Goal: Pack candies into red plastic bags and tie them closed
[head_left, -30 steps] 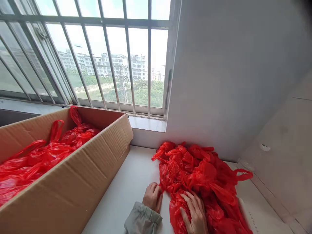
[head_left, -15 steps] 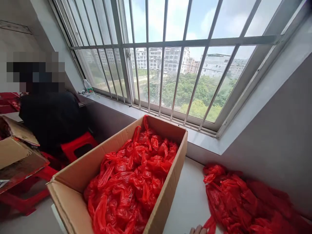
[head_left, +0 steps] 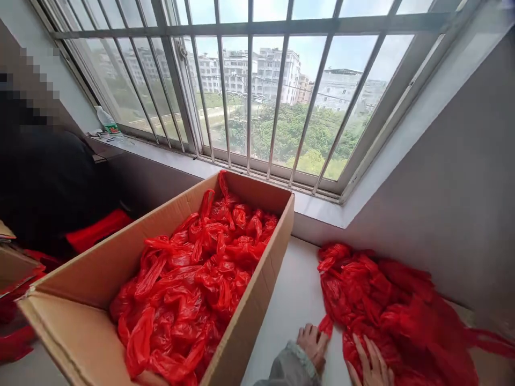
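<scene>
A pile of red plastic bags [head_left: 374, 300] lies on the white tabletop at the right. My left hand [head_left: 313, 346], below a grey sleeve, rests at the pile's near left edge. Its fingers are bent and closed on a thin red strip of a plastic bag; the exact grip is partly hidden. Palm down on the front of the pile is my right hand [head_left: 370, 364], its fingers spread and touching the loose bags. The lower part of this hand is cut off by the frame edge.
An open cardboard box [head_left: 257, 300] full of knotted red plastic bags [head_left: 193, 279] stands left of my hands. Behind it are a barred window [head_left: 249, 102] and a sill with a plastic bottle [head_left: 107, 121]. A person in dark clothing [head_left: 44, 177] sits at the far left, near a red stool [head_left: 98, 229].
The view has tilted down and shifted right. My right hand has come into view, lying on the bag pile. More of my left hand and its sleeve now shows.
</scene>
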`<state>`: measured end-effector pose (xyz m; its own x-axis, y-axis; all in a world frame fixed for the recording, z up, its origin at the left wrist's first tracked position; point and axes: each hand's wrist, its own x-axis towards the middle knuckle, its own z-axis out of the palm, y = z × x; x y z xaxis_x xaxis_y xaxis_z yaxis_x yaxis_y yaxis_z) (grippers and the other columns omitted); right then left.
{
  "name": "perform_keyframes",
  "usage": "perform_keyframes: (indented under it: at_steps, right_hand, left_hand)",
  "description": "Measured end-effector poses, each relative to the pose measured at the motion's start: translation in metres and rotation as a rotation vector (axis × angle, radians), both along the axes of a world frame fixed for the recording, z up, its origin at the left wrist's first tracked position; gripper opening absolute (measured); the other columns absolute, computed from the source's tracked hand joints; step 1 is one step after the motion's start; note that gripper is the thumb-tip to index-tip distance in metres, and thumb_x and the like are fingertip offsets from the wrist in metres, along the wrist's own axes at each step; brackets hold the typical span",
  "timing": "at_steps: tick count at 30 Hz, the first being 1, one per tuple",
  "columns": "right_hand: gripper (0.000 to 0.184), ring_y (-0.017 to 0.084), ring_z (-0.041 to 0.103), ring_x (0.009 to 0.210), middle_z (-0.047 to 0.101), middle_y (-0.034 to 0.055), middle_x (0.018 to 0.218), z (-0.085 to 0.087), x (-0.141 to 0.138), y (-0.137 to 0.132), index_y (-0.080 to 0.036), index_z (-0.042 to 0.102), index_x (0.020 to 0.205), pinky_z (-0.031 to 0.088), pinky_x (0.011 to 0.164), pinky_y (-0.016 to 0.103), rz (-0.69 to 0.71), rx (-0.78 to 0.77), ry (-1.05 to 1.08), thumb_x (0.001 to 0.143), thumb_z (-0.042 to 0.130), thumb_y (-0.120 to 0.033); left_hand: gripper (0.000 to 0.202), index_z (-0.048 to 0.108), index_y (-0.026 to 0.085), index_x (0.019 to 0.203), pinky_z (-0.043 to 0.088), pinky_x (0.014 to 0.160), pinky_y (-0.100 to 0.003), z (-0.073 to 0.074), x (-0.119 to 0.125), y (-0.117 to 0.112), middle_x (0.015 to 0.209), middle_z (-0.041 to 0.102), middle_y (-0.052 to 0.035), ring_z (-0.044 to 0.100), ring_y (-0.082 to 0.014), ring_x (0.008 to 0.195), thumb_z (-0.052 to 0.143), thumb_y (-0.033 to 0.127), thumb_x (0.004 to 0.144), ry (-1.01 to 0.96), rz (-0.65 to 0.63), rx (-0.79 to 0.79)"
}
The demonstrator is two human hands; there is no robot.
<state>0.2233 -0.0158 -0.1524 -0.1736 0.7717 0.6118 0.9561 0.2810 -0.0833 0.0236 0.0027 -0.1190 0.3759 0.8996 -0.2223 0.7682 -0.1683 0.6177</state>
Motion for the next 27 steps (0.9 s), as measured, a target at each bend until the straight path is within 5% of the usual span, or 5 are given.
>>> perform_keyframes:
  at_steps: [6,13,17,23,27]
  right_hand:
    - [0.075,0.033,0.055,0.123,0.057,0.0124,0.138,-0.007,0.028,0.037,-0.029,0.020,0.157,0.043,0.096,0.048,0.126,-0.012,-0.112,0.088,0.050,-0.027]
    - [0.060,0.032,0.052,0.119,0.059,0.0149,0.129,0.007,0.024,0.047,-0.017,0.047,0.137,0.038,0.102,0.050,0.107,0.055,0.170,0.078,0.055,-0.025]
    - [0.059,0.031,0.055,0.110,0.063,0.0134,0.118,0.012,0.033,0.042,-0.015,0.050,0.129,0.040,0.101,0.050,0.129,0.139,0.382,0.070,0.052,-0.019]
    - [0.064,0.030,0.057,0.106,0.063,0.0138,0.115,0.023,0.046,0.032,-0.014,0.048,0.130,0.046,0.097,0.049,0.166,0.155,0.499,0.067,0.055,-0.021]
    - [0.065,0.028,0.061,0.105,0.065,0.0100,0.113,0.024,0.039,0.026,-0.018,0.046,0.133,0.048,0.097,0.047,0.355,0.098,0.632,0.071,0.058,-0.028]
  left_hand:
    - [0.069,0.048,0.014,0.137,0.047,0.090,-0.050,-0.018,0.009,0.047,0.116,0.057,-0.0170,0.054,-0.0348,0.104,0.066,0.035,0.074,0.067,0.059,0.341]
    - [0.023,0.064,0.020,0.098,0.050,0.076,-0.038,-0.035,0.011,0.080,0.096,0.060,-0.0094,0.060,-0.0264,0.088,0.053,0.037,0.086,0.031,0.125,0.653]
    - [0.018,0.056,0.022,0.081,0.048,0.067,-0.030,-0.026,0.010,0.075,0.077,0.057,-0.0017,0.058,-0.0179,0.069,0.043,0.030,0.090,-0.066,0.135,0.792]
    - [0.023,0.055,0.019,0.106,0.053,0.079,-0.037,0.001,0.023,0.052,0.093,0.059,-0.0075,0.061,-0.0225,0.085,0.048,0.035,0.092,-0.241,0.159,1.009]
    - [0.033,0.056,0.019,0.110,0.053,0.081,-0.037,-0.001,0.050,0.035,0.097,0.061,-0.0083,0.061,-0.0226,0.088,0.050,0.044,0.090,-0.296,0.031,1.051]
